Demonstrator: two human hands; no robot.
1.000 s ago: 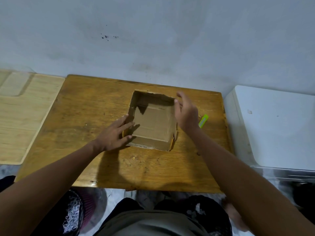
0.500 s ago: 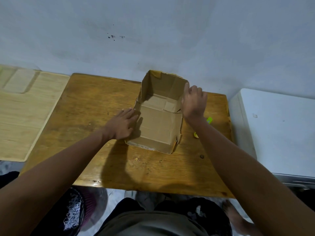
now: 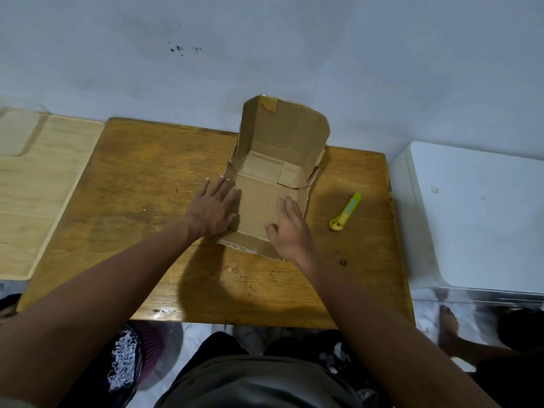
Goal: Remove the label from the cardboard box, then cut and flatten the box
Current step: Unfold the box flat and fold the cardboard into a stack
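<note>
Flattening is underway, and the cardboard box point(image 3: 270, 184) is only half tamed: its near panels lie down on the worktop point(image 3: 141, 184), while the far panel stands up against the wall, curling a little at the top with a scrap of tape at its upper corner. That upright panel is the worry. Cardboard with fold memory wants to spring back, so if either palm lifts too soon, I'd expect the pressed part to pop up or the whole sheet to skid toward the wall. The torn right edge, near the small inner flap, looks ragged and could rip further if it is forced flat in one shove.

Now the hands. The left hand point(image 3: 213, 209) is spread wide, palm down, holding nothing; it sits on the box's left edge, fingers overlapping the cardboard and heel on the wood. The right hand point(image 3: 290, 228) is equally open and empty, pressing flat on the near right corner of the base panel. So the box lies under and between both palms, stretching away from them toward the wall.

Just off to the right, well clear of the right hand, a green utility knife point(image 3: 346, 212) rests on the worktop. Whether its blade is out, I can't tell, so a careless sweep that way is another risk.
</note>
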